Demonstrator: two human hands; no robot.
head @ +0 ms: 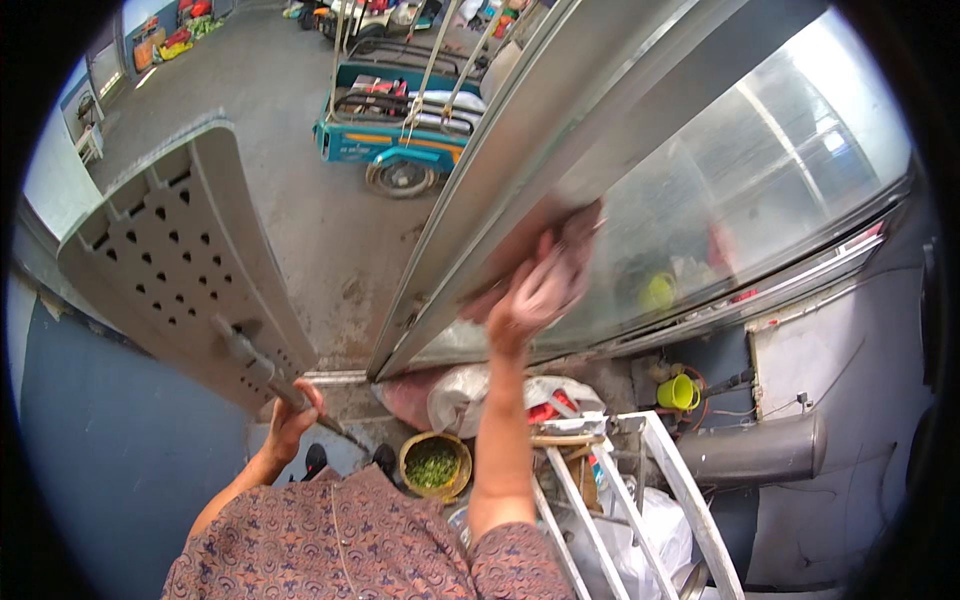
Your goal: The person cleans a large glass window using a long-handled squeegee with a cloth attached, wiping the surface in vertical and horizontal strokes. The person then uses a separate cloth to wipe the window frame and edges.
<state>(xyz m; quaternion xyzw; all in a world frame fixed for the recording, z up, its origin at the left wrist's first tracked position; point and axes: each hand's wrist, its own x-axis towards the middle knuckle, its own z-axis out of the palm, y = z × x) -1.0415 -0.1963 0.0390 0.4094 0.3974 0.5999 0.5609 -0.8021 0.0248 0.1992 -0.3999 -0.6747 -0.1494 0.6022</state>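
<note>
My left hand [294, 421] is closed around the handle of a large grey perforated shovel [169, 247], probably plastic, whose blade stands raised at the left. My right hand [536, 296], blurred, has a dark reddish cloth [581, 229] under its fingers against the metal frame and glass of a sliding door [637, 217]. Part of the cloth is hidden by the hand, and its reflection may show in the door. Below, near my feet, a yellowish bowl [436, 466] holds chopped greens.
A white metal rack [667, 457] stands at the lower right, with plastic bags around it. Behind it are a horizontal metal cylinder [757, 450] and a yellow-green bucket [678, 392]. A blue wall [127, 420] is at left. Beyond the doorway stands a teal cargo tricycle [375, 146].
</note>
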